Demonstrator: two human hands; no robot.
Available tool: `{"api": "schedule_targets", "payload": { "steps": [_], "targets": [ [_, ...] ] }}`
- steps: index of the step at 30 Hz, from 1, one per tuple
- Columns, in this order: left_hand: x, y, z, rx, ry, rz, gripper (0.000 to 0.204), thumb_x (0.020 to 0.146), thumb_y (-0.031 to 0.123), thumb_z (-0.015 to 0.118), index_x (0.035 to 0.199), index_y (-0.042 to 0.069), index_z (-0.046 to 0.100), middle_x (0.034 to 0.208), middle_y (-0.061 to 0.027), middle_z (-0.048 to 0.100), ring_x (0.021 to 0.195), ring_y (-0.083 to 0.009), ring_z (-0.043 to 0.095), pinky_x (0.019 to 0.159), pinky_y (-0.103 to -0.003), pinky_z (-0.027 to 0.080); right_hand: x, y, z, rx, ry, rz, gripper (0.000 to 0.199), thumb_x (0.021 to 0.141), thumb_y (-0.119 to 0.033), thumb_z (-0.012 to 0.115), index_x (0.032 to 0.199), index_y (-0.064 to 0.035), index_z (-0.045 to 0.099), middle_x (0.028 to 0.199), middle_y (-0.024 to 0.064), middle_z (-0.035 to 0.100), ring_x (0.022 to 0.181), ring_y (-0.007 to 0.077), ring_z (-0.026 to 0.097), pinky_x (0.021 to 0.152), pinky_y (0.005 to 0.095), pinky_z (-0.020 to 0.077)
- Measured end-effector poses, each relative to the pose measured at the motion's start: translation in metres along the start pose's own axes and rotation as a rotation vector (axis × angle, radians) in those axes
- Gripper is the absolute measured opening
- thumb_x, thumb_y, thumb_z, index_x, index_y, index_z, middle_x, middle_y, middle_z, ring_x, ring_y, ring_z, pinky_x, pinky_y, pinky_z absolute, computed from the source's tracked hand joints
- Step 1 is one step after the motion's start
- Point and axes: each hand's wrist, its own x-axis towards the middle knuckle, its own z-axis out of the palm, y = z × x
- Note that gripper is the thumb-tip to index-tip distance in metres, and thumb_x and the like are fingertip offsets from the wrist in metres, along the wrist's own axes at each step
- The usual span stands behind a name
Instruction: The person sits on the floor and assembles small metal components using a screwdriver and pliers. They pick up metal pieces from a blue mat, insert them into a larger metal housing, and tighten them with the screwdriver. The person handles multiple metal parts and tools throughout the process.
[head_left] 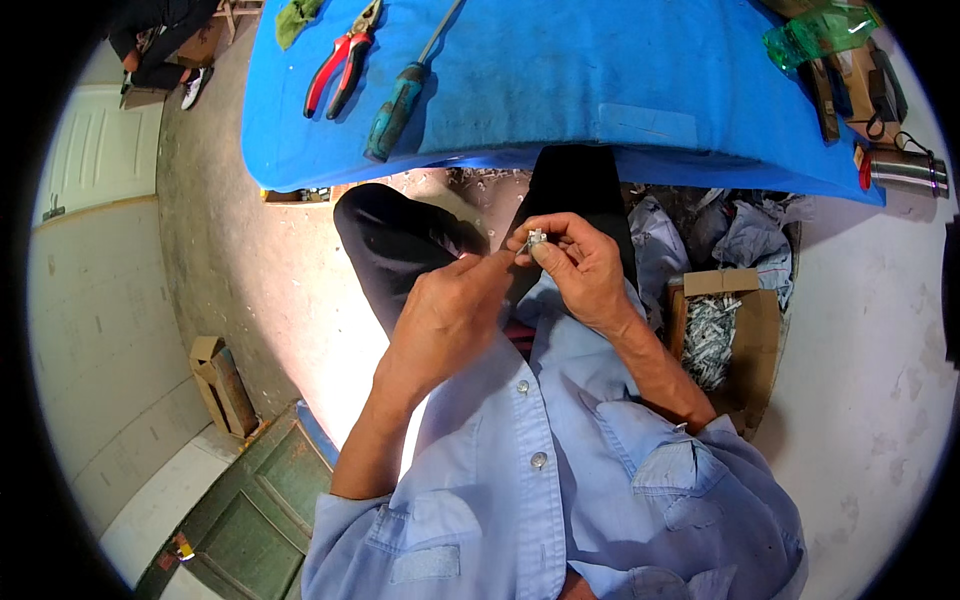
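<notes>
Both hands meet over my lap, below the edge of a blue-covered table [600,90]. My right hand [580,265] pinches a small silvery metal part [536,238] between thumb and fingertips. My left hand [445,315] reaches in from the left, and its fingertips touch the same part. The part is too small to make out in detail. I am seated, with dark trousers and a light blue shirt below the hands.
Red-handled pliers [340,70] and a teal-handled screwdriver [398,105] lie on the blue cloth. A cardboard box [745,340] of several small silvery pieces stands at my right. A green plastic bottle [815,35] and a metal flask [905,170] lie far right. A small cardboard box [222,385] sits left.
</notes>
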Motion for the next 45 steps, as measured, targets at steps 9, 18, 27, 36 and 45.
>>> {"api": "schedule_targets", "payload": {
  "steps": [9,18,27,36,45],
  "targets": [
    [0.001,-0.008,-0.013,0.248,-0.087,0.130,0.032,0.091,0.001,0.073,0.122,0.003,0.071,0.085,-0.0127,0.067,0.071,-0.0318,0.070,0.062,-0.042,0.055,0.003,-0.018,-0.009,-0.107,-0.112,0.078,0.021,0.103,-0.001,0.063,0.123,0.0056,0.066,0.113,0.0121,0.074,0.105,0.0183,0.075,0.089,0.0296,0.0626],
    [-0.007,-0.018,0.001,0.518,-0.001,0.327,0.049,0.083,0.000,0.071,0.132,0.002,0.065,0.099,-0.0115,0.069,0.078,-0.0243,0.071,0.062,-0.036,0.058,0.007,-0.027,-0.013,-0.108,-0.131,0.174,0.022,0.103,-0.002,0.064,0.123,0.0064,0.067,0.110,0.0119,0.074,0.100,0.0179,0.075,0.086,0.0301,0.0624],
    [-0.008,-0.026,-0.004,0.663,0.000,0.443,0.060,0.080,0.003,0.074,0.138,0.001,0.062,0.109,-0.0109,0.068,0.078,-0.0184,0.065,0.063,-0.030,0.056,0.015,-0.040,-0.018,-0.095,-0.208,0.266,0.023,0.103,-0.005,0.065,0.122,0.0079,0.068,0.104,0.0132,0.075,0.093,0.0173,0.075,0.079,0.0302,0.0629],
    [-0.007,-0.049,0.008,0.594,0.083,0.521,0.061,0.078,0.002,0.075,0.138,0.001,0.062,0.113,-0.0122,0.068,0.079,-0.0193,0.066,0.063,-0.031,0.057,0.023,-0.046,-0.029,-0.037,-0.297,0.381,0.028,0.104,-0.010,0.066,0.124,0.0092,0.066,0.107,0.0156,0.074,0.093,0.0197,0.076,0.076,0.0309,0.0636],
    [0.004,-0.050,0.027,0.206,0.218,0.374,0.040,0.089,-0.005,0.072,0.128,-0.001,0.067,0.100,-0.0141,0.073,0.075,-0.0262,0.072,0.064,-0.036,0.060,0.017,-0.039,-0.024,0.173,-0.173,0.421,0.033,0.106,-0.015,0.065,0.131,0.0070,0.064,0.114,0.0162,0.073,0.100,0.0211,0.075,0.081,0.0323,0.0648]
  ]
}}
